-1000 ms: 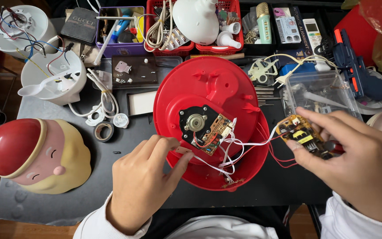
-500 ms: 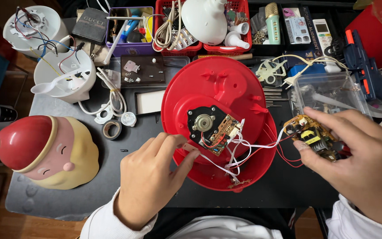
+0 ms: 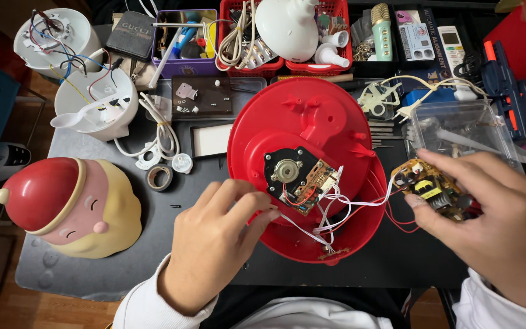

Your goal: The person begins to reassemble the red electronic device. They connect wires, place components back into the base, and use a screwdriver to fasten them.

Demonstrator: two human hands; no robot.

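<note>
While the left hand [image 3: 211, 244] rests low in the frame at the shell's near rim, its fingertips pinch thin white wires [image 3: 336, 210] just beside the small board and motor [image 3: 293, 178] mounted in the red shell [image 3: 312, 128]. That grip is nearly closed, thumb against forefinger, on the wires alone. At lower right the right hand [image 3: 500, 225] has its fingers curled loosely round a yellow circuit board [image 3: 428, 189], which lies just off the shell's right edge on the dark table [image 3: 214, 183]; red and white leads run from it back into the shell. To do this well, I judge the board should stay close to the shell so the leads keep slack, and the left pinch should tease the wires gently rather than tug at their solder joints. At middle left sits a round figure [image 3: 68, 207] with a red cap. Farther up, a clear box [image 3: 458, 128] stands above the right hand, a white bowl [image 3: 95, 109] with loose wiring at upper left, and red and purple baskets [image 3: 238, 49] of parts along the top.
</note>
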